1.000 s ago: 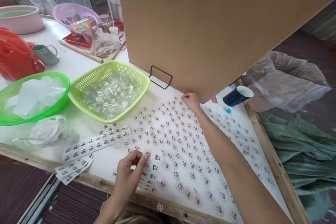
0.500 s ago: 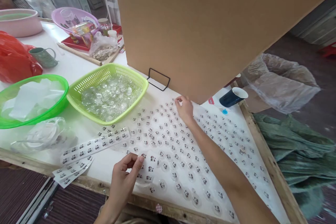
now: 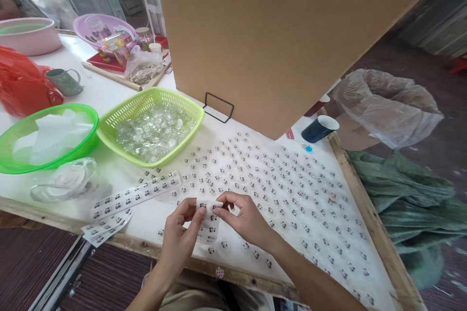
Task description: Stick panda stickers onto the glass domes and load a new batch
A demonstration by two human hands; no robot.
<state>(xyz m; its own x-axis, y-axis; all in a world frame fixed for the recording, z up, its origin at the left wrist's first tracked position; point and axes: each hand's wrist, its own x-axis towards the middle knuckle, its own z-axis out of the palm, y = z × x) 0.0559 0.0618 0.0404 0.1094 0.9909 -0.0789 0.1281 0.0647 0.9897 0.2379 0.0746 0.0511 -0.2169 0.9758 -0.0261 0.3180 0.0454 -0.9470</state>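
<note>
Between thumb and fingers, my left hand (image 3: 181, 228) pinches a small sheet of panda stickers (image 3: 208, 230) near the table's front edge. My right hand (image 3: 245, 217) is closed in a pinch at the sheet's upper right corner; whether a single sticker has come loose there is too small to tell. Many clear round discs (image 3: 282, 224), each bearing a panda picture, lie spread in rows over the white table (image 3: 146, 223). Left of my hands lies a long panda sticker strip (image 3: 136, 196), with shorter sticker strips (image 3: 108, 227) overlapping the edge.
A yellow-green basket (image 3: 199, 124) holds clear discs. Beside it stand a green bowl (image 3: 94, 124) with white sheets and a plastic bag (image 3: 65, 182). A large cardboard sheet (image 3: 284, 48) rises behind the discs. A dark blue cup (image 3: 316, 131) lies tilted near the right edge.
My right hand has come back from the far discs by the cardboard to the sticker sheet in my left hand. The left hand still holds the sheet.
</note>
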